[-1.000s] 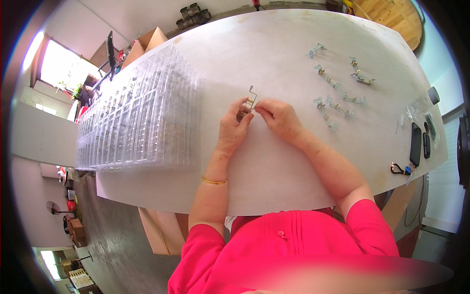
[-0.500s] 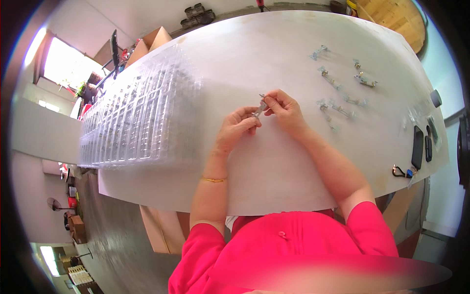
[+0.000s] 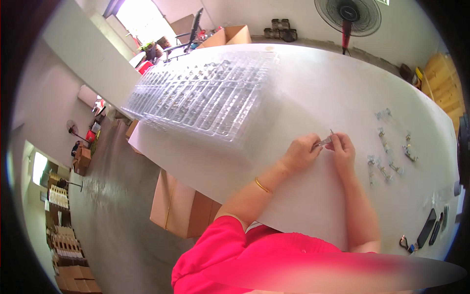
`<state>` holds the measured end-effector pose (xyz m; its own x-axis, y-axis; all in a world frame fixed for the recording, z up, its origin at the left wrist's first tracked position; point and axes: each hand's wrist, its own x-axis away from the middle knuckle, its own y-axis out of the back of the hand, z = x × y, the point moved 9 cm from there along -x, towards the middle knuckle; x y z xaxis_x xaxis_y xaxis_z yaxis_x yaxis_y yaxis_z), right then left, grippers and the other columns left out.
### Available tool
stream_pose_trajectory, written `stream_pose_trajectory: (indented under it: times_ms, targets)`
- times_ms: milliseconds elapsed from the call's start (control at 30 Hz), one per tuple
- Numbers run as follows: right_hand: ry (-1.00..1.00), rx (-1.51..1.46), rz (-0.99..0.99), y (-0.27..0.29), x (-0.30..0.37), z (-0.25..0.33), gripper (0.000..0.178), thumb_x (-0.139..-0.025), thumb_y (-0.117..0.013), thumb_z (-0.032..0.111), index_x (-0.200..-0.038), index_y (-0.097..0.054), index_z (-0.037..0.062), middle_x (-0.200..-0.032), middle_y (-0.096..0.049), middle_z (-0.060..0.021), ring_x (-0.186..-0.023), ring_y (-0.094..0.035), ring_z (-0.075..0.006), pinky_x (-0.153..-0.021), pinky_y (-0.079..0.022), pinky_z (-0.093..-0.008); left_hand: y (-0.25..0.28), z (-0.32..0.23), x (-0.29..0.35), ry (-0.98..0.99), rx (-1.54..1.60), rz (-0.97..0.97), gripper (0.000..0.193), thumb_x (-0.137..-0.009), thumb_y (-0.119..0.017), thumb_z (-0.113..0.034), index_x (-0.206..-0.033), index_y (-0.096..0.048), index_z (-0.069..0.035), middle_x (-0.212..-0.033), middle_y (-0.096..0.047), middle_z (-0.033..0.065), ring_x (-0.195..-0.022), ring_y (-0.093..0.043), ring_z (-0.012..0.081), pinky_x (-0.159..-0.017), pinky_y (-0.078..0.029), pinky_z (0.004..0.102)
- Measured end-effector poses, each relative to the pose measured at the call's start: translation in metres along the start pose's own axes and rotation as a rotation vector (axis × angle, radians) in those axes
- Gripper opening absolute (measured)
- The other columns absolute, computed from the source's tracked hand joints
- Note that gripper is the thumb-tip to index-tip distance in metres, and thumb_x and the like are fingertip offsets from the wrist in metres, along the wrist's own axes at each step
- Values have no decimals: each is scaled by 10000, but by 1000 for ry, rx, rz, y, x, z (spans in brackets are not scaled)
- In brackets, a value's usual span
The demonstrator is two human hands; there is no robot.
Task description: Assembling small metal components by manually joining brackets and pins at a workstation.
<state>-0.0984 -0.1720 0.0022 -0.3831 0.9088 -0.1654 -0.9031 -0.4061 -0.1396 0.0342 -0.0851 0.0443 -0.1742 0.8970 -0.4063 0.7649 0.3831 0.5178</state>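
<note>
A small, flat grey metal part (image 3: 323, 142) is pinched between my two hands above the white table. My left hand (image 3: 303, 152) closes its fingers on one end of it. On the other end are the fingertips of my right hand (image 3: 343, 150), with a thin dark tip showing above them. The exact kind of the part is too small to make out. To the right of my hands lie several small metal fittings, among them one long dark-ended piece (image 3: 410, 153) and a paler one (image 3: 384, 140).
A tall stack of clear plastic trays (image 3: 223, 136) with small parts inside stands left on the white table (image 3: 313, 81). A black phone (image 3: 427, 228) and a keyring (image 3: 404, 242) lie at the right. Cardboard boxes (image 3: 178, 206) stand below the table edge; a fan (image 3: 348, 17) is beyond it.
The view has swung left, so the table, trays and hands sit further right and lower in the picture. Both hands still hold the metal part together.
</note>
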Motion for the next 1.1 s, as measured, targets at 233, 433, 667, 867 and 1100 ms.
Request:
stream_pose_trajectory:
  times_ms: [233, 433, 667, 867, 1100]
  targets:
    - [-17, -193, -87, 22, -4, -6, 139, -1010, -574, 188, -1061, -622, 69, -1039, -622, -5, -934, -599, -91, -785, -543, -271, 34, -29, -6, 130, 114, -127, 153, -858, -700, -99, -941, -637, 13, -784, -672, 133, -676, -645, 201, -634, -509, 327]
    - [-44, -139, -61, 17, -4, -4, 150, -1002, -585, 188, -1046, -631, 51, -984, -626, -7, -873, -591, -91, -755, -516, -254, 137, -123, 2, -158, -184, -374, 117, -839, -716, -50, -937, -673, -4, -831, -683, 103, -760, -667, 175, -690, -529, 293]
    - [-39, -77, -74, 16, -3, -3, 135, -989, -605, 176, -999, -655, 51, -876, -623, 8, -790, -591, -75, -720, -520, -245, 285, -94, 10, 134, -475, -589, 136, -832, -726, -99, -918, -713, 6, -774, -699, 91, -681, -656, 145, -633, -513, 280]
    - [-35, -56, -20, 10, -4, -6, 122, -987, -606, 159, -988, -657, 49, -871, -627, 13, -755, -586, -71, -679, -518, -233, 345, -58, 11, 435, -657, -490, 200, -821, -708, -178, -850, -721, 19, -692, -701, 119, -646, -684, 179, -625, -526, 308]
    - [-30, -65, -15, 7, -5, -10, 106, -982, -609, 146, -986, -658, 51, -867, -624, 17, -747, -583, -72, -655, -516, -230, 348, -22, -4, 488, -817, -283, 286, -759, -714, -264, -832, -731, 12, -730, -708, 163, -707, -697, 252, -713, -533, 362]
